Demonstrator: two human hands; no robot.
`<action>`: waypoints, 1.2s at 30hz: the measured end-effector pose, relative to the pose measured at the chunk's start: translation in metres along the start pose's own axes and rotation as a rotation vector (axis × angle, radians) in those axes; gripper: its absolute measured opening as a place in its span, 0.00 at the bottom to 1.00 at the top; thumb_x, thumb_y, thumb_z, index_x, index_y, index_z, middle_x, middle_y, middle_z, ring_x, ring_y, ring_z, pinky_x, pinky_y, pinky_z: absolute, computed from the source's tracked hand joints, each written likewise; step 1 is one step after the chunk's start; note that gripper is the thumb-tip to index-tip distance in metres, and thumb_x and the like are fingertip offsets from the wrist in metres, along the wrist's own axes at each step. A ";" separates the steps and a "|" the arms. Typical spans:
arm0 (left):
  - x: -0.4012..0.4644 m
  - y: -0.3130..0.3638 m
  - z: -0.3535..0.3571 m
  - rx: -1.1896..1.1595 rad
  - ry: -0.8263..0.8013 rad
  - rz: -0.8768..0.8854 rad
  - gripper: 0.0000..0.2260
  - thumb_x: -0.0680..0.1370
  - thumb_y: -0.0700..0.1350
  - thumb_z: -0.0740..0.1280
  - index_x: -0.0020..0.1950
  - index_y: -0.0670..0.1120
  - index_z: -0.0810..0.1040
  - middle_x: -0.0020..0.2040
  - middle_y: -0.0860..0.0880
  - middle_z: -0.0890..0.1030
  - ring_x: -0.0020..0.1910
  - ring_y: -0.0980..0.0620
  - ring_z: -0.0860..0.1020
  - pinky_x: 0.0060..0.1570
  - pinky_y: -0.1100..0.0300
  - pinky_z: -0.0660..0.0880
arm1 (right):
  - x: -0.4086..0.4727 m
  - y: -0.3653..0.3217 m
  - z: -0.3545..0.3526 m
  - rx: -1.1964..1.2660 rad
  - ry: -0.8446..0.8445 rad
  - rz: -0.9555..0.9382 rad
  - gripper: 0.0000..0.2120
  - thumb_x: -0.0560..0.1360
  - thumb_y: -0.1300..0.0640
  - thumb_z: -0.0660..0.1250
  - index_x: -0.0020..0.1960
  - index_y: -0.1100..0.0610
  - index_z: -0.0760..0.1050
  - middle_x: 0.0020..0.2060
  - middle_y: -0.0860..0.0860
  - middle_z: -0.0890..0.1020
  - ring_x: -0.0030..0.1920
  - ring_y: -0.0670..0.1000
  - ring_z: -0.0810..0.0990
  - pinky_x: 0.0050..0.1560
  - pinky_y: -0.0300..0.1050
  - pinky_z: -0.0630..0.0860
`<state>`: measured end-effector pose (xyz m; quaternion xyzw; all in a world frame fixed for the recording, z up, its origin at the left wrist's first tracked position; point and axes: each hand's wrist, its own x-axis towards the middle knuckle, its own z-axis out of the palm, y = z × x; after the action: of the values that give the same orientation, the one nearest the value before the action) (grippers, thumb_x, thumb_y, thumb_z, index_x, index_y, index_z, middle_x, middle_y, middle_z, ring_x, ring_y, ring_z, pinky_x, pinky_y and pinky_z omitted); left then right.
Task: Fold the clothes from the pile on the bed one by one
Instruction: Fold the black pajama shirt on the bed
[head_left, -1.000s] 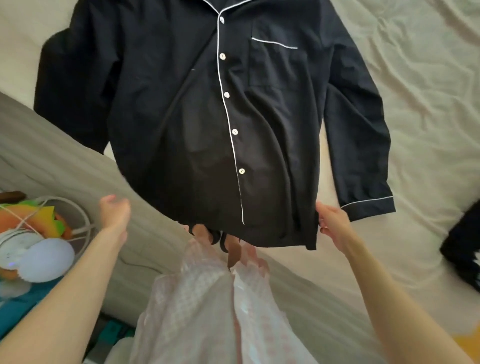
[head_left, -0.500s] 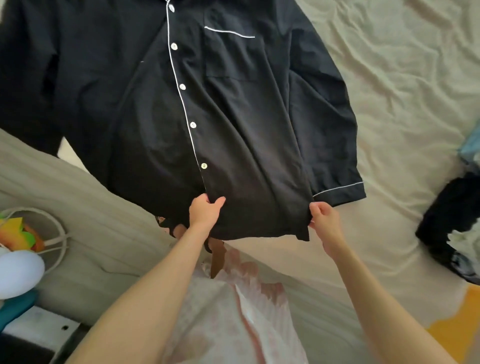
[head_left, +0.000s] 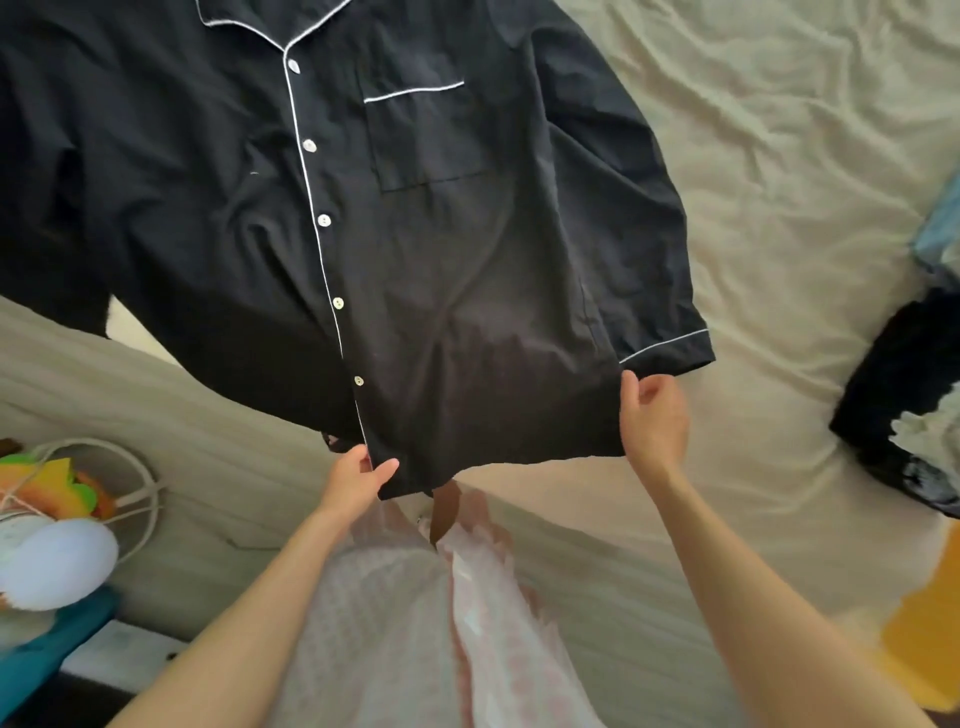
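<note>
1. Closest to the person are pale pink patterned trouser legs (head_left: 415, 623), standing right against the side of the bed, with both bare forearms reaching forward above them.
2. To the left, low down, sits a rounded white object (head_left: 54, 564) on something teal, with a looped white cord (head_left: 140, 493) and a bright orange-and-green item (head_left: 49, 486) just behind it; what these are is hard to tell.
3. The left hand (head_left: 358, 480) pinches the bottom hem of a black long-sleeved pyjama shirt with white piping and white buttons (head_left: 457, 270), thumb on top of the cloth and fingers tucked beneath, right at the foot of the button placket.
4. The right hand (head_left: 654, 421) grips the shirt's hem corner on the other side, the thumb pressed against the front of the fabric and the fingers curled behind the edge.
5. Between the two hands the hem is pulled fairly taut, while the left part of the hem droops over the edge of the mattress.
6. The shirt lies front up, spread across the cream, wrinkled bedsheet (head_left: 779, 182), its collar at the far end and its chest pocket (head_left: 426, 135) facing up.
7. One sleeve runs down the right side, its piped cuff (head_left: 667, 351) just above the right hand.
8. Farther right, well apart from the shirt, a dark heap of clothes (head_left: 898, 395) rests on the sheet, with a bit of pale blue cloth (head_left: 943, 228) beyond it.
</note>
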<state>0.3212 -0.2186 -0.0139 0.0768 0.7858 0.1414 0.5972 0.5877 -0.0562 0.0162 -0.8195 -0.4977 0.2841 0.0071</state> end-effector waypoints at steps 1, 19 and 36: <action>0.001 0.003 0.003 -0.025 -0.008 0.014 0.04 0.78 0.38 0.64 0.51 0.45 0.74 0.53 0.41 0.79 0.56 0.42 0.77 0.54 0.49 0.73 | -0.006 -0.001 0.001 -0.032 0.029 -0.062 0.17 0.77 0.44 0.62 0.49 0.60 0.73 0.45 0.53 0.75 0.48 0.57 0.75 0.46 0.48 0.68; 0.024 -0.009 -0.017 -0.168 0.134 -0.080 0.17 0.80 0.34 0.55 0.68 0.42 0.70 0.66 0.40 0.72 0.54 0.48 0.71 0.49 0.56 0.72 | -0.005 0.007 -0.002 -0.088 0.045 0.146 0.08 0.80 0.56 0.58 0.50 0.59 0.72 0.52 0.59 0.77 0.56 0.61 0.73 0.55 0.52 0.67; 0.094 -0.010 -0.140 -0.306 0.417 -0.004 0.27 0.78 0.47 0.65 0.75 0.47 0.59 0.73 0.46 0.65 0.71 0.44 0.65 0.67 0.50 0.67 | -0.155 -0.088 0.132 -0.158 -0.537 -0.429 0.15 0.81 0.54 0.56 0.64 0.55 0.75 0.56 0.49 0.80 0.56 0.49 0.77 0.55 0.40 0.71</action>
<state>0.1617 -0.2194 -0.0689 -0.0465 0.8616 0.2702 0.4272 0.4006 -0.1747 0.0027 -0.5903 -0.6630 0.4422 -0.1278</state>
